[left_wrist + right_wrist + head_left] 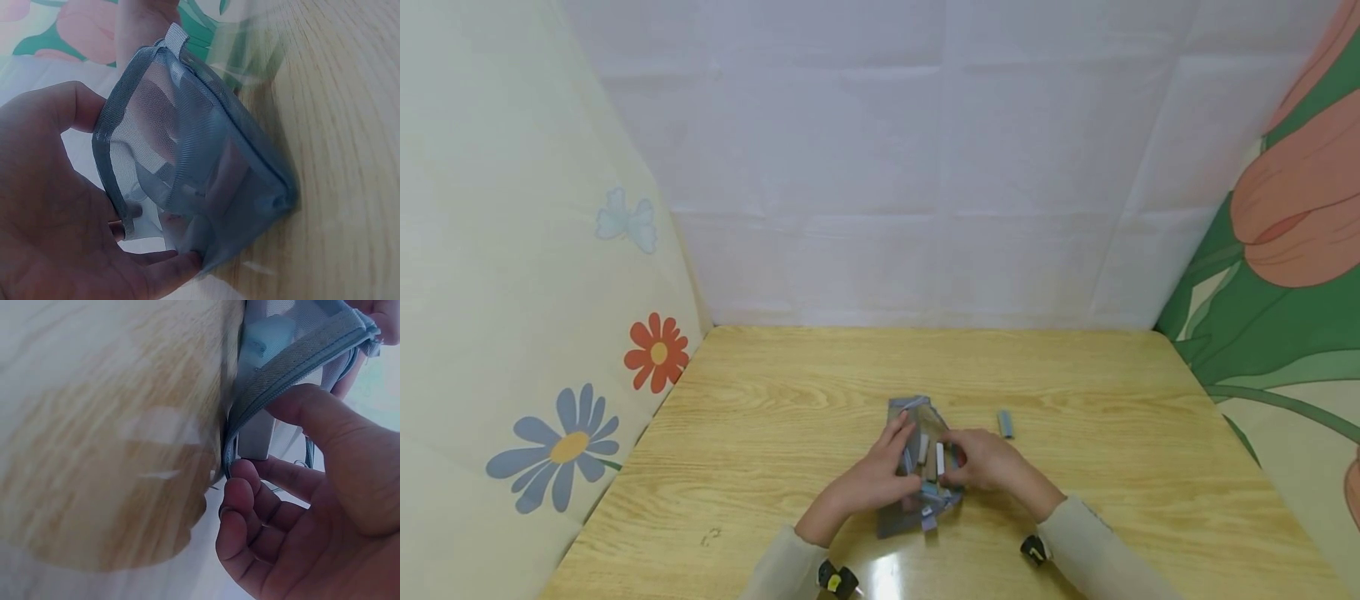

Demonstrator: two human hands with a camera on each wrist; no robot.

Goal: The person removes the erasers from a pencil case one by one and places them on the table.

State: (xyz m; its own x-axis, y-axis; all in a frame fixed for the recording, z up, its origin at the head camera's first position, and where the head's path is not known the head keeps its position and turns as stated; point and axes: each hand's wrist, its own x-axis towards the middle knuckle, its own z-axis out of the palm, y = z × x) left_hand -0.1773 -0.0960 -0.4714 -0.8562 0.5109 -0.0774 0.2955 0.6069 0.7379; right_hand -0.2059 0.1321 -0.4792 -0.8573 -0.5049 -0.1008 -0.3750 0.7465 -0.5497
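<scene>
A grey-blue mesh zip pouch (898, 523) lies on the table with its mouth spread, several small bar-shaped pieces showing in it. My left hand (874, 479) holds the pouch at its side; in the left wrist view its thumb and fingers grip the pouch's edge (107, 134). From the other side, my right hand (988, 460) reaches into the mouth. In the right wrist view, its thumb and index finger pinch a white bar (256, 436) beside the zip edge. What the bars are is too small to tell.
A single blue-grey bar (1005, 423) lies on the wooden table (775, 375) to the right of the pouch. A white cloth (887, 167) hangs behind the table, and flower-printed cloths (512, 292) stand at both sides.
</scene>
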